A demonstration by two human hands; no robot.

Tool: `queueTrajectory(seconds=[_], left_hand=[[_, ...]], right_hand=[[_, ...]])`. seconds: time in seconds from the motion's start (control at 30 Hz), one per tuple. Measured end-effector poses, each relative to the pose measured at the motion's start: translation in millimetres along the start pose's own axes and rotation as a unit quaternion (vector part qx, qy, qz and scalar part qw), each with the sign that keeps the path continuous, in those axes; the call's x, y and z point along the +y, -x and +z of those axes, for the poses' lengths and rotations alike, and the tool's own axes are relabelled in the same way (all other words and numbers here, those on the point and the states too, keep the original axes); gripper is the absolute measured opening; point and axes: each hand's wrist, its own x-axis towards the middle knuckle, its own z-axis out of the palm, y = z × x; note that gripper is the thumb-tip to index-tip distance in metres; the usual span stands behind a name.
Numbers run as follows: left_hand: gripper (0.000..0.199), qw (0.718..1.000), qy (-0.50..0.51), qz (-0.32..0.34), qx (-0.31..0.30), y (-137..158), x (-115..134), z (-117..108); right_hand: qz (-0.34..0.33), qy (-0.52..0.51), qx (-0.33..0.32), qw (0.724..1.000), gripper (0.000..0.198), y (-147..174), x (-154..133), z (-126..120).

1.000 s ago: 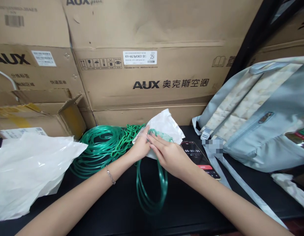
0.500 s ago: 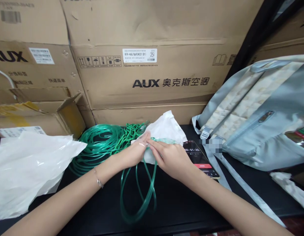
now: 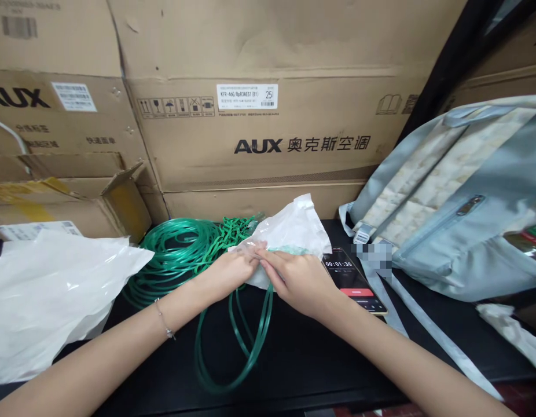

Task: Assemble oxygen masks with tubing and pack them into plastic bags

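Observation:
My left hand and my right hand meet at the fingertips in the middle of the view. Between the left fingers is the edge of a crinkled plastic bag, part clear and part white, which spreads out behind both hands. Loops of translucent green tubing hang below the hands. Their upper part passes behind my right hand, whose fingers are curled closed around it. Just left of the hands lie a large coil of green tubing and a tangle of thin green bands.
A white plastic bag lies at the left, before an open carton. Tall cardboard boxes stand behind. To the right are a phone with a running timer and a light blue backpack with straps trailing across the black surface.
My left hand has shifted slightly left and down, its wrist turning. The hanging green loops have swung left. My right hand has hardly moved.

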Motion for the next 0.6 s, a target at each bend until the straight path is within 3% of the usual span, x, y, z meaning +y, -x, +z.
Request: queueTrajectory(seconds=[0.1, 0.17, 0.27, 0.37, 0.5, 0.6], left_hand=[[0.038, 0.998, 0.032, 0.056, 0.003, 8, 2, -12], [0.036, 0.996, 0.069, 0.059, 0.023, 15, 1, -17], [0.036, 0.989, 0.075, 0.028, 0.123, 26, -2, -15], [0.034, 0.970, 0.028, 0.056, 0.234, 40, -3, -7], [0.025, 0.953, 0.016, 0.118, 0.277, 54, -1, -4], [0.019, 0.953, -0.010, 0.077, 0.292, 59, 1, -10]], right_hand=[[0.005, -0.001, -0.004, 1.000, 0.035, 0, -1, 0], [0.009, -0.008, -0.005, 1.000, 0.035, 0, -1, 0], [0.017, -0.016, -0.002, 1.000, 0.036, -1, -2, -1], [0.022, -0.019, 0.004, 1.000, 0.036, -1, -2, 1], [0.016, -0.024, 0.017, 0.999, 0.036, -1, -2, 4], [0.018, -0.018, 0.023, 0.999, 0.035, -1, -1, 7]])
